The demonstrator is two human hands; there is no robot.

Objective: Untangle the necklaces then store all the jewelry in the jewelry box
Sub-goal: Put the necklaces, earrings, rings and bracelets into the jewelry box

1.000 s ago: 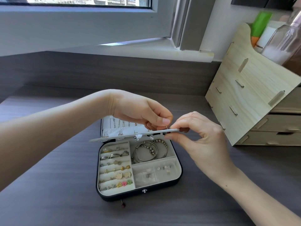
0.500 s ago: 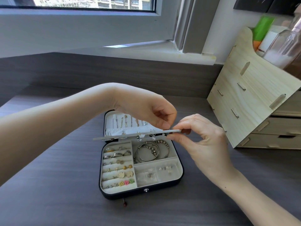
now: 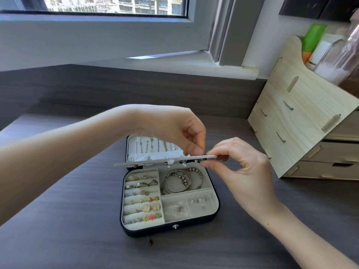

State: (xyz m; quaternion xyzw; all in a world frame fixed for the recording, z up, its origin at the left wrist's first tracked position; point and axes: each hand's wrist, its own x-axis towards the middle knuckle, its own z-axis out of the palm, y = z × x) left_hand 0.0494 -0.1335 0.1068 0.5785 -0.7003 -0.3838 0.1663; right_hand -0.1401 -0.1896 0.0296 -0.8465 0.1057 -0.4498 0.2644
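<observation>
Over the open box (image 3: 155, 229) on the bench (image 3: 77, 230), the right hand (image 3: 242, 167) is pinching the end of the panel (image 3: 165, 159) and holding it level. The left hand (image 3: 180, 131) is pinching a small piece, too tiny to name, at its top edge. Storing seems nearly finished, as necklaces (image 3: 153, 145) are hanging in the lid. Next, the piece probably needs seating and the panel folding back.

The person's left hand (image 3: 178, 131) and right hand (image 3: 242, 167) are bare, as are both forearms (image 3: 68, 162) to the frame's edge, with short, plain fingernails (image 3: 198, 151) and a tiny dark speck on the right wrist (image 3: 268, 224).
</observation>
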